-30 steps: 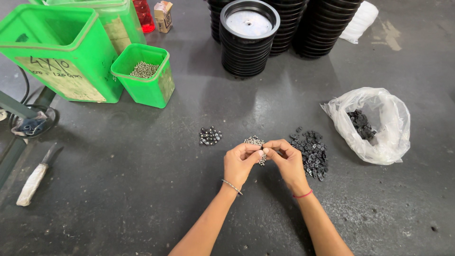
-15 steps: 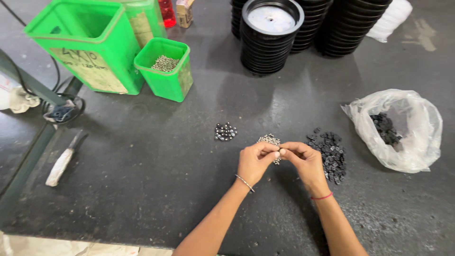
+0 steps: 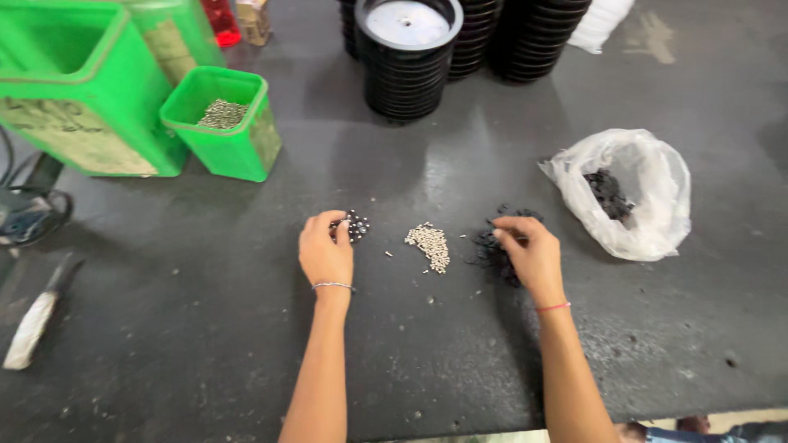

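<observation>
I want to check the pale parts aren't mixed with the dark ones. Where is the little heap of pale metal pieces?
In the head view, the heap of pale metal pieces lies mid-table between the left hand and right hand, apart from both.

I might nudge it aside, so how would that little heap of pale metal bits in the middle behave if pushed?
The pale heap is loose small pieces, so it would probably scatter rather than slide whole. A few strays already lie apart, suggesting they roll easily on the dark table.

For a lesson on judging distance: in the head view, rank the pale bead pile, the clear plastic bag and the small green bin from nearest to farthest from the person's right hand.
1. Pale bead pile, just left of the right hand.
2. Clear plastic bag, to its right and slightly beyond.
3. Small green bin, far left, across the table.
</observation>
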A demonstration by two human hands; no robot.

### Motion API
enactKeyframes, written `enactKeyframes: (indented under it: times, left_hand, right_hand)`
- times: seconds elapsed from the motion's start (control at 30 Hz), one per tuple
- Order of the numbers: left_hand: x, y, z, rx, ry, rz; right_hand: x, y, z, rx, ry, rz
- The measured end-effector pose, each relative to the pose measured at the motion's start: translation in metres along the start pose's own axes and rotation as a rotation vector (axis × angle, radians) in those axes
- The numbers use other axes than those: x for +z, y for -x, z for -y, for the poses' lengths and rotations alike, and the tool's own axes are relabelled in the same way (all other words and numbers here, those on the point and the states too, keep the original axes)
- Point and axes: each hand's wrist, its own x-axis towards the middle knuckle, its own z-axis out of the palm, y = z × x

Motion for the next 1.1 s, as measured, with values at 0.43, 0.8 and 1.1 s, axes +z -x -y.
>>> enactKeyframes:
  times: [0.43, 0.8, 1.1]
  left_hand:
    - [0.008, 0.021, -0.037, -0.015, 0.205, 0.215]
    - [0.009, 0.028, -0.052, -0.152, 0.371, 0.351]
    - [0.009, 0.031, -0.054, -0.139, 0.397, 0.365]
  right_hand:
    - [-0.008, 0.009, 0.017, 0.003, 0.209, 0.397]
    - [-0.011, 0.002, -0.01, -0.044, 0.276, 0.181]
    - [0.006, 0.007, 0.003, -0.212, 0.31, 0.221]
